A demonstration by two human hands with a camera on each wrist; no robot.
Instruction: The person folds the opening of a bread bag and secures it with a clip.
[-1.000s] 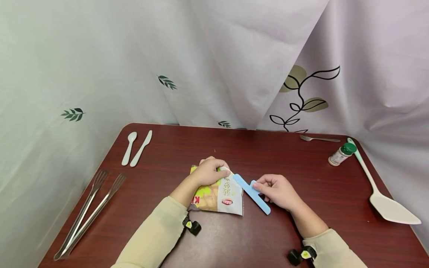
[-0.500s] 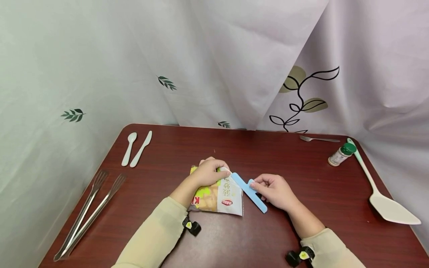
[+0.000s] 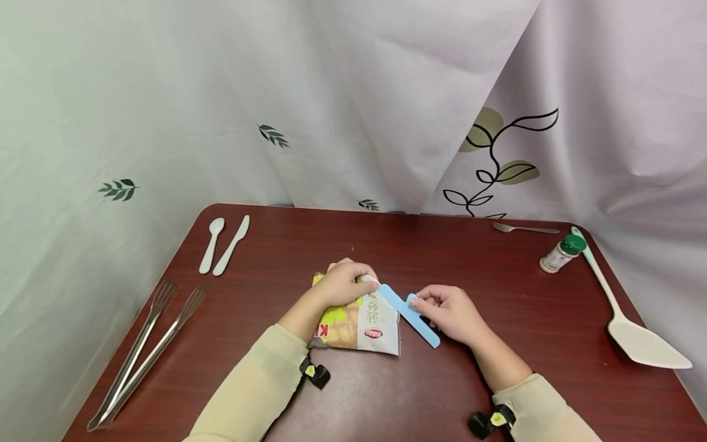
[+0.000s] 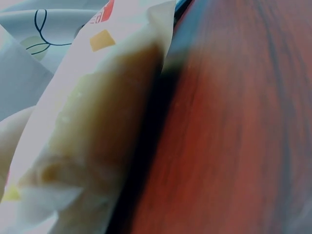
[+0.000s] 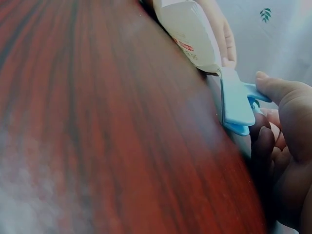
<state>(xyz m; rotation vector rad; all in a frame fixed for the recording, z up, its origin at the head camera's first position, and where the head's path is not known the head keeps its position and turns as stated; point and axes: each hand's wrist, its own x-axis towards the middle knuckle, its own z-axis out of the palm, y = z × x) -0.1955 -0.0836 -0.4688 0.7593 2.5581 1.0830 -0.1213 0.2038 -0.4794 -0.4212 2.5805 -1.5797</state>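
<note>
In the head view a snack bag (image 3: 381,328), white and yellow-green with printed lettering, lies on the table. My left hand (image 3: 347,283) grips its far side, thumb on top near the upper right corner. A long light-blue bag clip (image 3: 410,316) is pinched by its handle between the thumb and fingers of my right hand (image 3: 452,312). Seen from the right wrist, the clip (image 5: 236,100) has its jaws slightly parted at the near end, and its far end is right at the edge of the bag (image 5: 187,31). The bag (image 4: 73,122) hides the left hand's fingertips in the left wrist view.
On the left lie a white spoon (image 3: 210,245), a white knife (image 3: 232,244) and metal tongs (image 3: 140,362) with fork-shaped ends. A small fork (image 3: 525,229), a green-capped shaker bottle (image 3: 562,254) and a long white spatula (image 3: 643,344) are on the right. A curtain (image 3: 342,92) hangs behind the table.
My right hand has moved slightly to the left with the clip, bringing its upper end over the bag's right edge by the left thumb. The left hand and the bag stay in place.
</note>
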